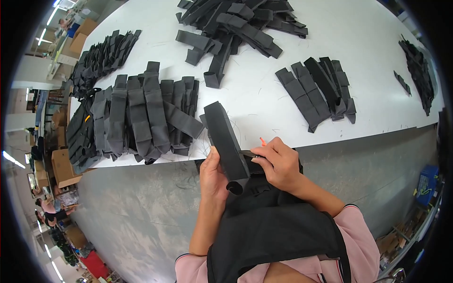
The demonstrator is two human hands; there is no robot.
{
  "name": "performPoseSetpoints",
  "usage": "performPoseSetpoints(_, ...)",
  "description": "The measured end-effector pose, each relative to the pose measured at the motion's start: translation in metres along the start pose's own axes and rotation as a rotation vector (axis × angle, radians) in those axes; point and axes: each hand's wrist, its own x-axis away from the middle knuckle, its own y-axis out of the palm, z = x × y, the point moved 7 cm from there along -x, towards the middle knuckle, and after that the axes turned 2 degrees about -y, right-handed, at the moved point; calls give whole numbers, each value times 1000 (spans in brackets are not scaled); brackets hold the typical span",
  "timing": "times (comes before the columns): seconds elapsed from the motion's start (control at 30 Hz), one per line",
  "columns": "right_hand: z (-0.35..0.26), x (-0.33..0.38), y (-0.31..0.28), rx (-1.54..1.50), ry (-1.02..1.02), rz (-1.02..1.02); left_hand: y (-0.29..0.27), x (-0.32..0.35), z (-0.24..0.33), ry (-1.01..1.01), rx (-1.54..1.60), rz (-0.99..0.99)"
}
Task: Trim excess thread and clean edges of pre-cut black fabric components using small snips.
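Observation:
Above the table's near edge, my left hand (213, 178) is closed round a black fabric strip (225, 141). The strip is folded into flat sections, tilts up and away from me, and ends in a curled loop at its lower end. Beside it on the right, my right hand (279, 166) is pinched shut close to a dark edge of fabric. A small orange piece (263, 141) sticks up above its fingers; the rest of that object is hidden, so its kind cannot be made out.
A row of similar strips (137, 115) lies on the white table (245, 113) at left, with a bundle (106, 54) behind. A loose heap (236, 23) is at the far middle, a smaller group (321, 89) at right. Loose threads are scattered about. A blue crate (427, 184) stands far right.

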Motion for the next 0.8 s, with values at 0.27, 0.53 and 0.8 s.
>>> performPoseSetpoints(0.27,-13,5,-12,102,-79,21,-11,-5,-4,2,-37,2)
performPoseSetpoints(0.53,-11,-1,-7,117,-41,-4,-1,0,-1,7,-19,26)
performPoseSetpoints(0.8,6,5,-5,-171,146,23,-1,1,-2,7,-95,5)
